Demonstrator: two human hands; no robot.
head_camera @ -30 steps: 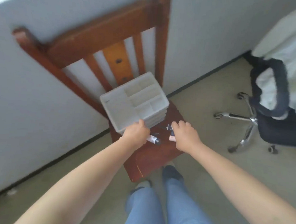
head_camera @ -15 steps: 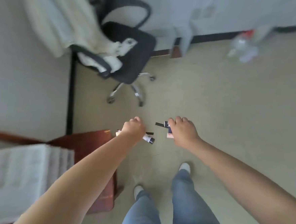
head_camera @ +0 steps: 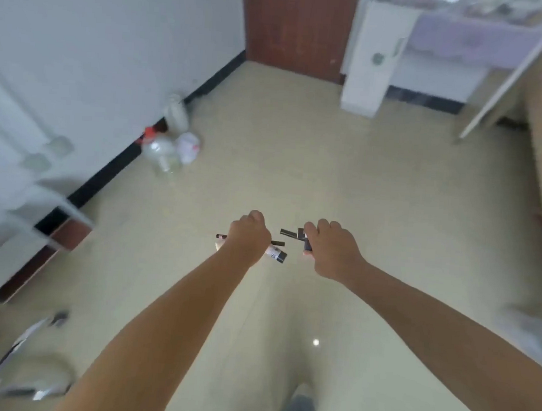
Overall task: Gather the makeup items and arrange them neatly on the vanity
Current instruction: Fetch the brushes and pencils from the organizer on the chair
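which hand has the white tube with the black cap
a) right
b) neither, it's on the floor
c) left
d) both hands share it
c: the left hand is curled round the white tube, whose black cap sticks out toward the right hand, which grips small dark makeup items instead.

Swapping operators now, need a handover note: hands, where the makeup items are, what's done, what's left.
Left hand: fist gripping a white tube with a dark cap and a thin dark stick; their ends poke out on both sides of the fist.
Right hand: curled round a few small dark makeup items; the exact count is too blurred to tell.
Both hands are held out over bare floor, mid-room, facing a brown door. No vanity can be made out in this view.
Done: the items are picked up and in hand.
Left: carry them to the vanity, set them down and arrange them neatly.
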